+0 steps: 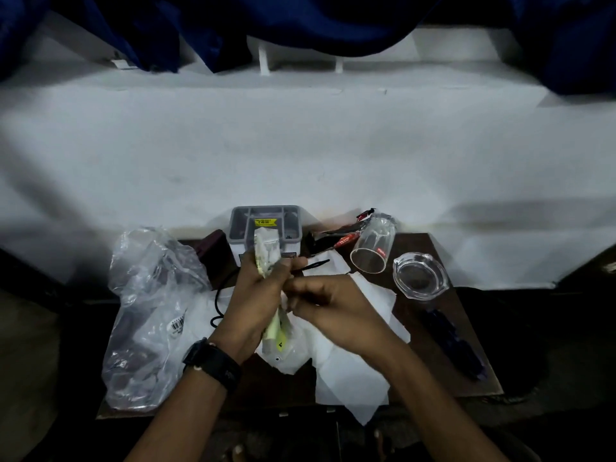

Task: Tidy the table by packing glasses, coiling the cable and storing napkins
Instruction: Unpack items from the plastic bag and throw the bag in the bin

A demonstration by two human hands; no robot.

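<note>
We look down on a small dark table (418, 243) with both hands meeting over its middle. The left hand (256, 295), a black watch (213, 363) on its wrist, grips a clear plastic packet of napkins (266, 248) with its fingers curled round it. The packet stands nearly upright, and its top rises in front of a grey box (265, 225) with compartments and a yellow sticker. The right hand (328, 303) has its fingers curled, with the fingertips against the side of the packet. We cannot tell whether they pinch the packet or only touch it.

A black cable (217, 306) loops on the table just left of the left hand, and a thin black end sticks out past that hand's fingers (the stretch between is hidden). White napkins (350, 361) lie spread under and in front of the hands, reaching over the near edge of the table. A drinking glass (371, 250) lies on its side to the right of the grey box, mouth toward us. A glass dish (420, 275) sits upright just beside it. A crumpled clear plastic bag (150, 311) covers the left part of the table. A black and red wrapper (336, 238) lies between the grey box and the drinking glass. A dark pen-like thing (456, 341) lies along the right edge.
</note>
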